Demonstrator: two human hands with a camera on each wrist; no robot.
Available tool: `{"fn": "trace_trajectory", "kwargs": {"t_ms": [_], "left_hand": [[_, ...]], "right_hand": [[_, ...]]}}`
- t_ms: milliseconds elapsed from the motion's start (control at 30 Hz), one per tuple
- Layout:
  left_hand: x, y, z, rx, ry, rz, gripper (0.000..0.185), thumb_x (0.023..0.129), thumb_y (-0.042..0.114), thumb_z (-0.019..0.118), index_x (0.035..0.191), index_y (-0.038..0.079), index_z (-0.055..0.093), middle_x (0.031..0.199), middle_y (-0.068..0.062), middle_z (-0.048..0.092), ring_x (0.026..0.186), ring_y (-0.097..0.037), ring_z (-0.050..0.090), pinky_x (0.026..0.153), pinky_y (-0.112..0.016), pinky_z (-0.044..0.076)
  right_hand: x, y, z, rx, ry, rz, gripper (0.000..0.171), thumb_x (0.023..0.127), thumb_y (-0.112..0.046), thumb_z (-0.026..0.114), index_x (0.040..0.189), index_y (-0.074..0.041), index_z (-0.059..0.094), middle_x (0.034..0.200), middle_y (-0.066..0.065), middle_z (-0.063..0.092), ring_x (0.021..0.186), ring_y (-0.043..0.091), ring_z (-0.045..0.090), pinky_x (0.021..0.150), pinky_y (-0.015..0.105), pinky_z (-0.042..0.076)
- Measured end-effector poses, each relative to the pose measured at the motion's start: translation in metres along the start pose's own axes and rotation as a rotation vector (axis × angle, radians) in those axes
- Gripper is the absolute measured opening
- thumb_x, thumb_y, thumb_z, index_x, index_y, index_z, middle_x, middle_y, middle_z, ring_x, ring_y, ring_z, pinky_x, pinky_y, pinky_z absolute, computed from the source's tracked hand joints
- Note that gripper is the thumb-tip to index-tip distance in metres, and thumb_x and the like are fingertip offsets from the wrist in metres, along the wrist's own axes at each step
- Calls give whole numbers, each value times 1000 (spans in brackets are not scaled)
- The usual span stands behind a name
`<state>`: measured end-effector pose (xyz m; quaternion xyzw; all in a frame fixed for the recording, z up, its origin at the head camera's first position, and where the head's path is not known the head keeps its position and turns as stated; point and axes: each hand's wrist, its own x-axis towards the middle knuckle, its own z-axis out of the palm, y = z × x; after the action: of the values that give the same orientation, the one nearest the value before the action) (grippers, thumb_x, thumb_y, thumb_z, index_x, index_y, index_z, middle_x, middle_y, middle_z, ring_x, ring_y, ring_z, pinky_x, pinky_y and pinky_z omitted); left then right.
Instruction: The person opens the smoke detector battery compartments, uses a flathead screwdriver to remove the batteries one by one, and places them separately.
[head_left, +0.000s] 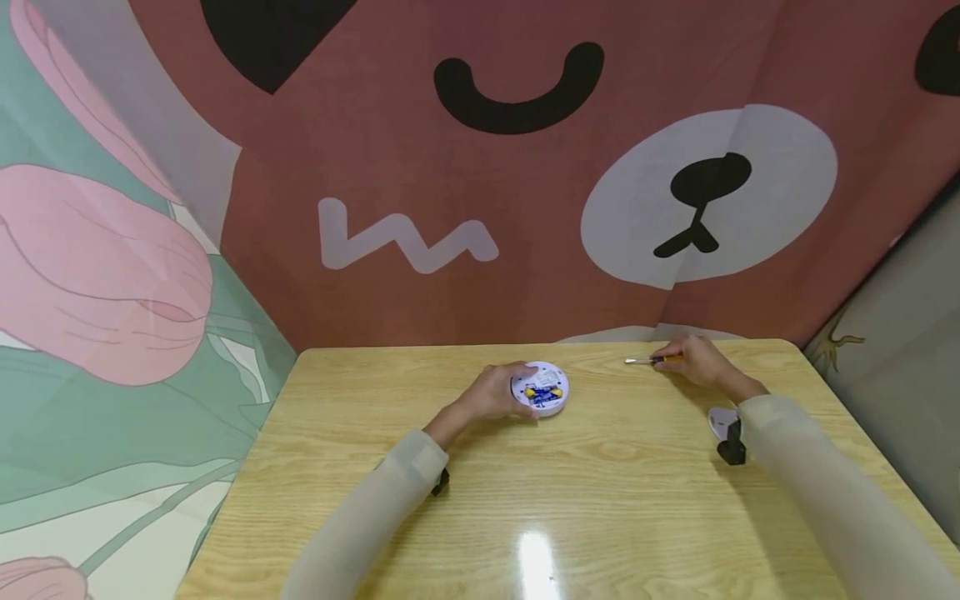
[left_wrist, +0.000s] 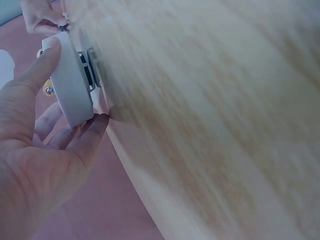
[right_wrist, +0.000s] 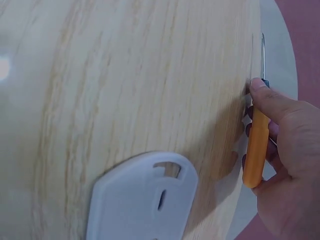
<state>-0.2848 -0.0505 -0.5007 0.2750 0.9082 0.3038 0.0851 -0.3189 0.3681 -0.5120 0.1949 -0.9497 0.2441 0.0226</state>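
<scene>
My left hand grips a round white device by its side, over the far middle of the table. Its upward face carries a blue patch and two small yellow parts. In the left wrist view the thumb lies along the white rim, with the other fingers around the opposite edge. Farther right, my right hand holds a screwdriver by its orange handle. The metal shaft points left in the head view, toward the device. Thumb and fingers wrap the handle just behind its dark collar.
On the table under the right wrist lies a flat white plate with a cutout and a slot. The wooden tabletop ends at a hanging cloth with a bear print. A grey surface stands along the right.
</scene>
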Motion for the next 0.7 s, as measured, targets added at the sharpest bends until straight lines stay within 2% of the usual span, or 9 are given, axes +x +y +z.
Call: {"fn": "trace_trajectory", "kwargs": {"t_ms": [67,267,367,533,700], "left_hand": [[0,-1,1,2,-2,-2,85,77,33,98,151,13,60,159,-11,53,146,-26,51,122,-41,38],[1,-6,3,-25,-2,8,85,77,31,98,151,13,60,159,-11,53,145,-25,52,122,-41,38],[1,-8,3,-36,-6,11,85,78,31,98,151,14,60,159,-12,52,145,-26,52,122,-41,39],[1,-10,3,-52,-14,15,85,78,32,97,152,15,59,160,-12,52,145,-26,51,122,-41,39],[3,-13,2,-70,-16,14,85,78,32,98,152,16,60,158,-11,54,144,-26,53,121,-41,40]], "right_hand": [[0,2,2,-11,0,-4,19,91,-11,84,108,-3,84,94,9,75,87,28,65,72,36,50],[-1,1,3,-7,3,3,20,93,-9,82,111,-2,83,100,13,76,94,35,66,80,51,56],[-2,0,3,2,7,6,20,93,-9,82,111,-1,82,101,15,75,94,36,65,81,54,56],[-3,-2,4,-6,5,27,20,93,-9,81,111,-2,82,103,16,75,95,37,65,82,55,56],[-2,-4,3,-36,3,38,19,93,-11,82,110,-2,83,105,16,75,93,33,65,77,49,54]]}}
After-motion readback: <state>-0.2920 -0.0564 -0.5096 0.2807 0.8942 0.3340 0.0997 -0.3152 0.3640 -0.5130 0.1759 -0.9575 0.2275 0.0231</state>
